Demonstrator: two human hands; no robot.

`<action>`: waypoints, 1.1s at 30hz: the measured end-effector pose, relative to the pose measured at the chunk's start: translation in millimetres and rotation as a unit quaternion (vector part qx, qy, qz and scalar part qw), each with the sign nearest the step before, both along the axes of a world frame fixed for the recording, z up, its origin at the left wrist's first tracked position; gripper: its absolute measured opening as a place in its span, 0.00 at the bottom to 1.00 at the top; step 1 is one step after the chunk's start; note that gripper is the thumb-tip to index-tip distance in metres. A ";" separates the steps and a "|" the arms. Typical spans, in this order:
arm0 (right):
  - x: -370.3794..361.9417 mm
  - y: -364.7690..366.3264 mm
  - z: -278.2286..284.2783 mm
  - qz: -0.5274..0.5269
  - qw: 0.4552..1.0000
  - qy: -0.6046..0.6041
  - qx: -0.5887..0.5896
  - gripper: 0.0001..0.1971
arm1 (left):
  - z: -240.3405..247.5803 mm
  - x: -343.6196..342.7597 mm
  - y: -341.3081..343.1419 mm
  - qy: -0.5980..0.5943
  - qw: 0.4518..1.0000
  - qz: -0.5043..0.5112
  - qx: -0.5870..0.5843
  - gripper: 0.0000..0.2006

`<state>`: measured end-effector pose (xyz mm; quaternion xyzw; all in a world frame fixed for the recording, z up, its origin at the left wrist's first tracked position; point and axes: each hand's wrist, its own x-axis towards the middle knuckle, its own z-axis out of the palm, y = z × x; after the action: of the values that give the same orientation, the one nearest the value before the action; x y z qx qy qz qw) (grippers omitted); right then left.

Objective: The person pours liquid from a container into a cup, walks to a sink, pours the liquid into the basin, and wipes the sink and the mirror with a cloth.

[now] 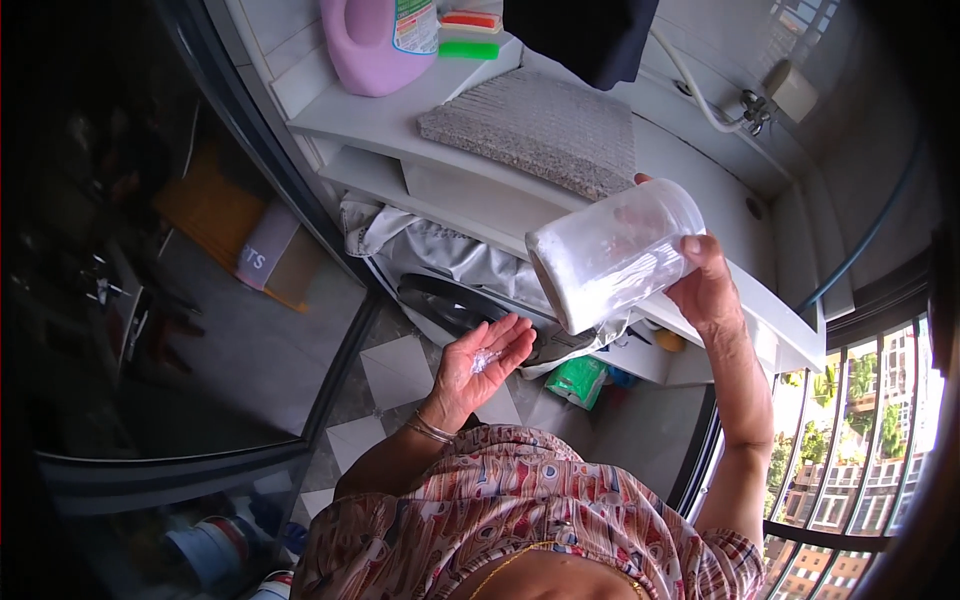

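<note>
My right hand [708, 285] grips a clear plastic jar [625, 240] by its upper right end. The jar is tilted, its lower end pointing down and left toward my left hand. White material shows inside, mostly along the lower side. Below and left of it, apart from the jar, my left hand [480, 365] is cupped palm up with fingers stretched out. A small heap of white granules [485, 360] lies in that palm.
A white counter [350, 105] carries a purple jug [375, 50], brushes [468, 48] and a grey textured slab [540, 130]. Under it stands a front-loading washing machine [440, 300] with a silvery cover [440, 245]. A green bag [577, 382] sits low beside it. Dark cloth [585, 40] hangs above; a barred window [850, 440] is right.
</note>
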<state>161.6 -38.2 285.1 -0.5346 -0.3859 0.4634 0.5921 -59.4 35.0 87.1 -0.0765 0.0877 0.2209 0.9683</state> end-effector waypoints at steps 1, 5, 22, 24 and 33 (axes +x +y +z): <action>6.0 5.5 -4.8 -0.006 1.000 0.025 -0.006 0.40 | 2.4 -1.9 2.4 -0.006 1.000 0.000 0.001 0.19; 15.3 32.8 -1.4 -0.082 0.993 0.084 -0.009 0.35 | 10.4 -6.9 22.3 -0.005 1.000 0.007 0.002 0.18; 104.0 181.3 26.2 -0.268 0.947 -0.178 0.001 0.34 | -18.3 -60.9 107.1 0.128 0.990 0.038 -0.044 0.16; 104.8 223.8 27.4 -0.270 0.947 -0.172 0.009 0.33 | -22.4 -71.6 111.4 0.131 0.989 0.055 -0.047 0.16; 118.1 404.4 28.8 -0.195 0.973 -0.107 0.063 0.33 | -15.6 -83.1 99.1 0.198 0.969 0.148 0.022 0.17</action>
<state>279.7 366.3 313.9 -0.6077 -0.3638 0.2541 0.6587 -142.5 134.1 71.5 -0.0219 0.2603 0.3744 0.8897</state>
